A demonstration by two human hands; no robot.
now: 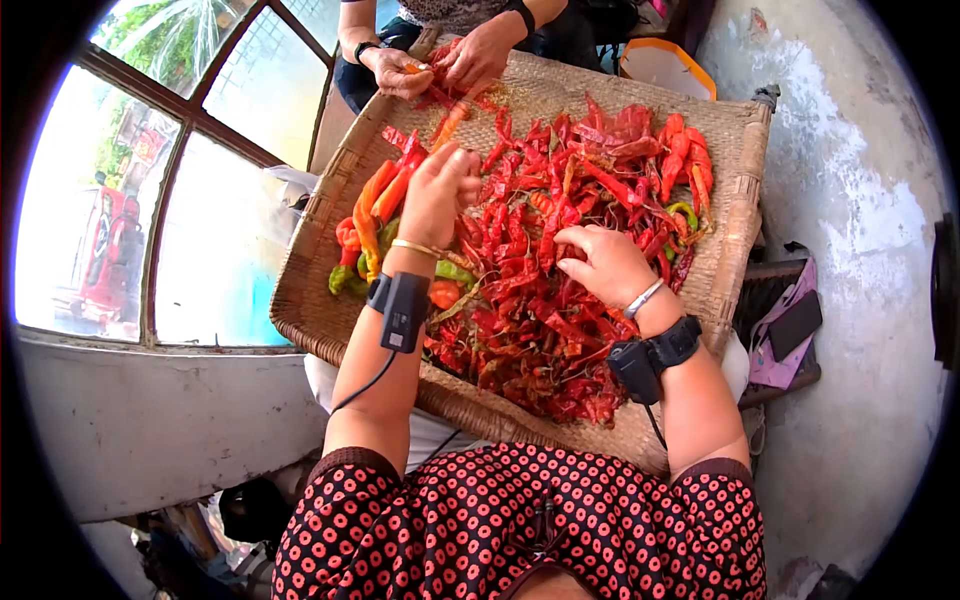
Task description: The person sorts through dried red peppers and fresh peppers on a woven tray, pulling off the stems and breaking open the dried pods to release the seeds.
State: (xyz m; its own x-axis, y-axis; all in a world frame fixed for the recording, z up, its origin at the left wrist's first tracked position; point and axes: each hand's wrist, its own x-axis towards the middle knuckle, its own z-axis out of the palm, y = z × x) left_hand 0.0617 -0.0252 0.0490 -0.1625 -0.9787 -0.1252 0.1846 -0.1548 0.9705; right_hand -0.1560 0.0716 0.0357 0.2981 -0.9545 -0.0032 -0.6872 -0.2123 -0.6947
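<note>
A wide woven basket tray (735, 250) holds a heap of dried red chili peppers (520, 260). Over its left side my left hand (445, 190) is raised, fingers loosely bent and apart, nothing visible between them. Just past those fingertips is a blurred orange chili pepper (453, 122). My right hand (606, 264) reaches over the middle of the heap, with a gap between thumb and forefinger at the red chilies. Left of my left wrist lie fresher orange and red peppers (375, 205), and a green pepper (345, 280) sits among them.
Across the tray, another person's hands (440, 70) handle red chilies at the far edge. A window (220, 200) stands on the left and a worn wall (850, 200) on the right. A dark phone (794, 326) rests on a pink bag at the right.
</note>
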